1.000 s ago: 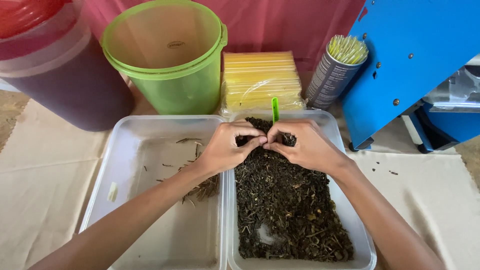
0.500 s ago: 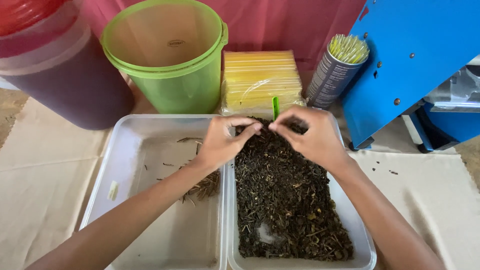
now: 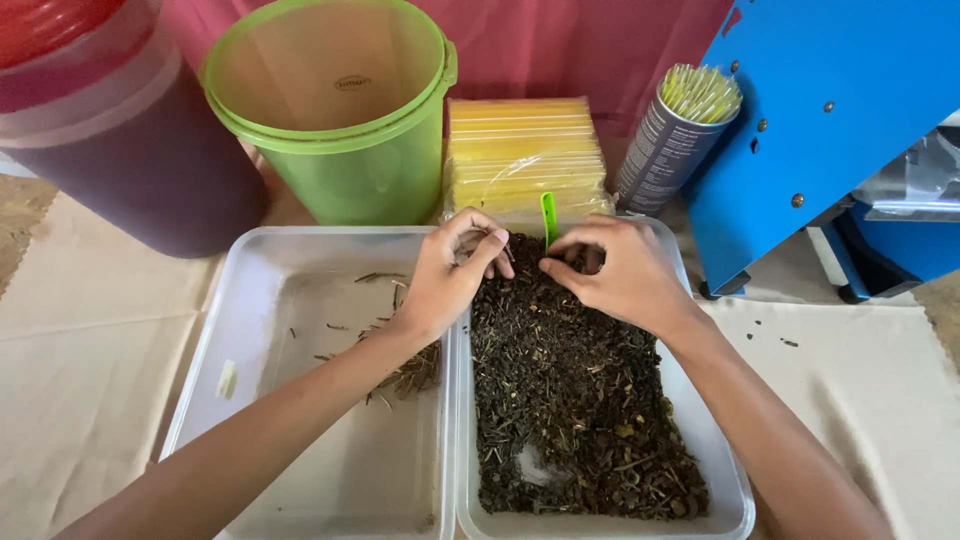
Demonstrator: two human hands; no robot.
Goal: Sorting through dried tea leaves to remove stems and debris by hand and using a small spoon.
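Hands have parted: left hand (image 3: 450, 270) pinches a twig, right hand (image 3: 610, 270) curls, fingertips in dried herbs (image 3: 570, 400).

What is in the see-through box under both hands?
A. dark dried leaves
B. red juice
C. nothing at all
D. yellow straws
A: the clear box on the right is filled with dark dried leaves, and the left hand and right hand pick at them at its far end.

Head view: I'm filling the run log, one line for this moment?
left hand: pinching stems | right hand: in dried leaves | right tray
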